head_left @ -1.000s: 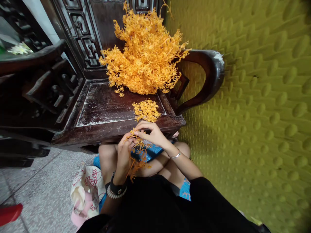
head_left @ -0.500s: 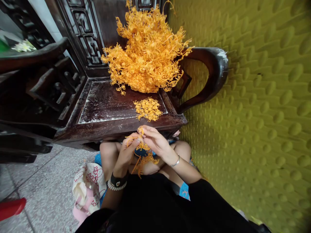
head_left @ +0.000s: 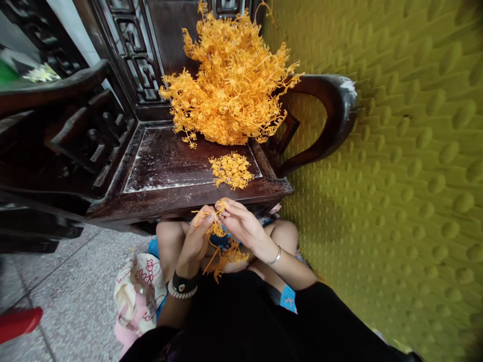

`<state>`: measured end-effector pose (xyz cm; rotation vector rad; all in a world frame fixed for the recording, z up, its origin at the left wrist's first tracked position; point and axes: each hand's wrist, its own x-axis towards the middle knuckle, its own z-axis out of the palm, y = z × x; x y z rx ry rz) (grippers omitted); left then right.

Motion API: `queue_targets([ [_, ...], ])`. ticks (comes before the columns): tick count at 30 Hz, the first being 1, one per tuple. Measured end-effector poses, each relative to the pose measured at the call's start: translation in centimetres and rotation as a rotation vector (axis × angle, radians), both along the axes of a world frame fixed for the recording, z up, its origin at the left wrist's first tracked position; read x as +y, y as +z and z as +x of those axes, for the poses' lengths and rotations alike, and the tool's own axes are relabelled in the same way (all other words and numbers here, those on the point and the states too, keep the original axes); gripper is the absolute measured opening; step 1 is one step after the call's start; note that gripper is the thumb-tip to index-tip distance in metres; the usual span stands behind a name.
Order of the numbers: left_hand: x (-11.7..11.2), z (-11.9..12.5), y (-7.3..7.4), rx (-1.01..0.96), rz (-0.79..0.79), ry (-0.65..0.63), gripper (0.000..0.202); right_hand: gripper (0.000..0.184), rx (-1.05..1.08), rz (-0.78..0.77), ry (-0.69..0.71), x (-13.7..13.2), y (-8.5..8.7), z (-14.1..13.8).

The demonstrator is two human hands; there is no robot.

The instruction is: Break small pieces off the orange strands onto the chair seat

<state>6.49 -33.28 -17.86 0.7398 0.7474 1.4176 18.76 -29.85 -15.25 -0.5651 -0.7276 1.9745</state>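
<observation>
A branching orange plastic sprig (head_left: 229, 257) hangs below my hands, over my lap. My left hand (head_left: 195, 239) is closed on it, thumb and fingers pinching the thin stems. Close beside it, my right hand (head_left: 247, 225) pinches a small orange tip at the top of the same sprig. The exact grip of the fingertips is partly hidden. Just beyond my hands, a small flat heap of orange plastic pieces (head_left: 232, 170) lies near the front edge of the wooden chair seat (head_left: 162, 156). Behind it rises a large tangled pile of orange sprigs (head_left: 230, 85).
A curved dark armrest (head_left: 339, 115) stands at the right, beside a yellow-green textured wall (head_left: 415, 151). Another carved chair (head_left: 75, 125) is on the left. A white and pink cloth bag (head_left: 139, 286) and a red object (head_left: 20, 324) rest on the speckled floor (head_left: 79, 291).
My hands stay together at the sprig, with my fingers shifting slightly around its top. The hanging part swings a little to the right. The whole view drifts slightly.
</observation>
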Motion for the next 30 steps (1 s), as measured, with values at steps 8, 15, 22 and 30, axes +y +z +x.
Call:
queue_targets([
  [8, -0.3, 0.5, 1.2, -0.228, -0.087, -0.078, 0.032, 0.018, -0.034, 0.038, -0.252, 1.5, 1.3, 1.2],
  [15, 0.0, 0.4, -0.2, -0.080, -0.111, 0.056, 0.018, 0.017, -0.648, 0.464, -0.627, 5.2, 0.2, 2.7],
  [22, 0.3, -0.1, -0.2, 0.082, -0.103, 0.290, 0.007, 0.011, -1.266, 0.879, -0.785, 10.2, -0.7, 5.3],
  [30, 1.2, 0.1, -1.1, -0.009, -0.121, 0.351, 0.010, 0.017, -1.537, 1.068, -0.683, 10.8, -1.4, 5.0],
])
